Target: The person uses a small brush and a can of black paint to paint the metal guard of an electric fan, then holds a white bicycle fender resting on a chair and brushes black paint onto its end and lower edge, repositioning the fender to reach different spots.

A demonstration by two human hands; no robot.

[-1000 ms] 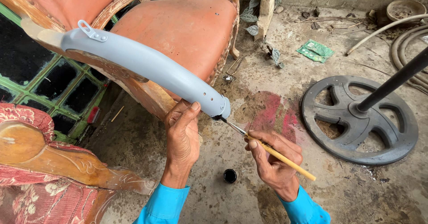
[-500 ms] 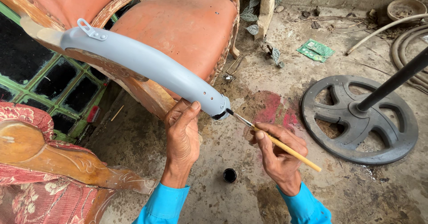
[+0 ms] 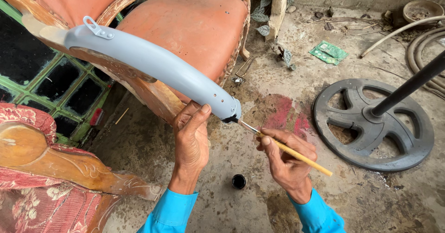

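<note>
Black edge painting on grey mudguard: barely started.

The mudguard [image 3: 153, 63] was laid across the orange chair [image 3: 194, 29], upper left to centre. Its lower end was gripped by the left hand [image 3: 191, 138], fingers closed. A thin brush [image 3: 287, 150] was pinched in the right hand [image 3: 287, 161], tip at the end rim; only that rim was black, the rest grey. An ink pot [image 3: 238, 181] sat on the floor between the wrists.

Grey fender [image 3: 153, 61], yellow-handled brush [image 3: 287, 150], orange seat [image 3: 194, 29]
</note>
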